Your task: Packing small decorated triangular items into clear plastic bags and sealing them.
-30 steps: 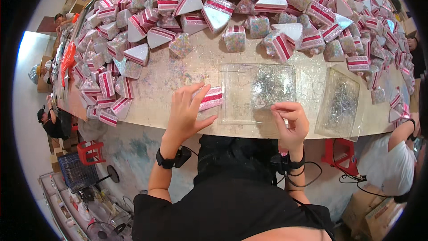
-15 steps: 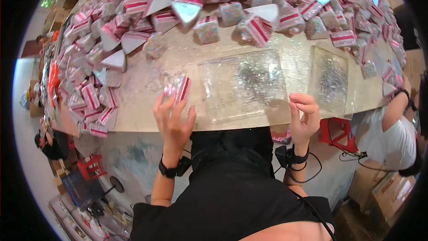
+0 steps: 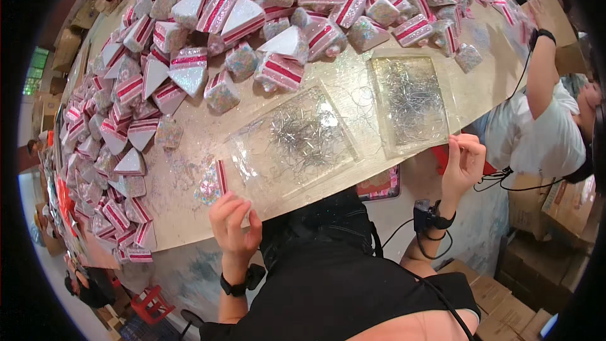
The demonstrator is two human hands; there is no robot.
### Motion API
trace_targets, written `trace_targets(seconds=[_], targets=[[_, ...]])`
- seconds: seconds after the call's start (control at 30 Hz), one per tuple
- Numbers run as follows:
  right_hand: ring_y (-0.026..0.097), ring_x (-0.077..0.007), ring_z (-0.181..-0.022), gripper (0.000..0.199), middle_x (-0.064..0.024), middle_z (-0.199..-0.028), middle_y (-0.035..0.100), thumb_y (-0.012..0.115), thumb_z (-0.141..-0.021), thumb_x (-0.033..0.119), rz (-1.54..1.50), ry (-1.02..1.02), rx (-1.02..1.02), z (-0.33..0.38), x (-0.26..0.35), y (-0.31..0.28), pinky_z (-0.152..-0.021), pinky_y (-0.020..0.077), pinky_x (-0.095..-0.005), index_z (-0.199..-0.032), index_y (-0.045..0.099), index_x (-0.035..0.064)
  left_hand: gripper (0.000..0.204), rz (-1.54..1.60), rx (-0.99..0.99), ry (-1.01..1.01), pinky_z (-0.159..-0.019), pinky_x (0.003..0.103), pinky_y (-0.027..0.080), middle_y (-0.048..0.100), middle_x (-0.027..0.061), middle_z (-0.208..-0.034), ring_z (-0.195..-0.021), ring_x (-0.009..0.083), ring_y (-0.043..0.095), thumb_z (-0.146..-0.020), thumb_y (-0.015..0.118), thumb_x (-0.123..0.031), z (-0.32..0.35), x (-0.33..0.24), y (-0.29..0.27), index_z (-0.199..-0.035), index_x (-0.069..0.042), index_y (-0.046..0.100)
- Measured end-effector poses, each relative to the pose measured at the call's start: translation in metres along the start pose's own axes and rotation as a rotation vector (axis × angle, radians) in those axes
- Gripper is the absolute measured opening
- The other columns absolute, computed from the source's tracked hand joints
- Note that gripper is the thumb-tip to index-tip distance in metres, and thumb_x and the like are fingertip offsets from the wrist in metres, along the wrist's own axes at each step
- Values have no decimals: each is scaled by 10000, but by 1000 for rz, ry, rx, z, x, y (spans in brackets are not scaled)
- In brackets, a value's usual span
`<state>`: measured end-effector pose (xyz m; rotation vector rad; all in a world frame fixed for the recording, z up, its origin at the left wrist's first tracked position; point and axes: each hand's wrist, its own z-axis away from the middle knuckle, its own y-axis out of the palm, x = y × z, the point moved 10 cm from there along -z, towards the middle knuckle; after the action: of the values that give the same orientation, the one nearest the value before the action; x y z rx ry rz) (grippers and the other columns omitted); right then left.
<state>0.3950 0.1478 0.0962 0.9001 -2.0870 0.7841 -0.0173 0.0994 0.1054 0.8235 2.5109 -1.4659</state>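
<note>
Spotted the wedge (image 3: 213, 183) at the table's (image 3: 189, 221) near edge, red stripe showing, glittery face up, just left of the near tray (image 3: 293, 142); caught the left hand (image 3: 235, 227) right below it, fingers half curled, tips at the wedge's lower end; could not tell a real grip from a mere touch. Found the right hand (image 3: 463, 165) well apart, off by the near corner of the far tray (image 3: 410, 98), fingers bunched tight together as if pinching; could not make out anything between them. Noted silver wire bits heaped loose in both clear trays, a few strays lying on the bare top between them.

Judged the handling simple enough: best to take the wedge by its flat sides, not the glitter face; best to keep it square on the table and clear of the tray's rim; best to keep any pinched wire over a tray, since strays would vanish on that speckled top.

Beyond, took in the pile (image 3: 252, 19) of like wedges crowding the far side; at right, a co-worker (image 3: 536, 132) in white reaching onto the table; cartons (image 3: 543, 265) on the floor below.
</note>
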Motion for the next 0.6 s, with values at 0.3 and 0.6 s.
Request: trace_targets(seconds=[0.3,0.6], targets=[[565,-206,-677,191,-42,-747,634,819,-676,43,-349,-147,663,39,98,111,-624,452,-309,-818,692,55,463,606,372,242,-657,331,520,632,90,-944,-810,250,640,-719,810,-98,-57,-95,45,-1116,-31,581],[558,-249,-707,164,-61,-759,604,764,-739,6,-474,-3,869,49,104,138,-636,453,-341,-844,643,41,238,475,256,300,-610,327,489,615,34,-855,-729,217,619,-736,755,-78,-51,-96,55,-939,-71,632]])
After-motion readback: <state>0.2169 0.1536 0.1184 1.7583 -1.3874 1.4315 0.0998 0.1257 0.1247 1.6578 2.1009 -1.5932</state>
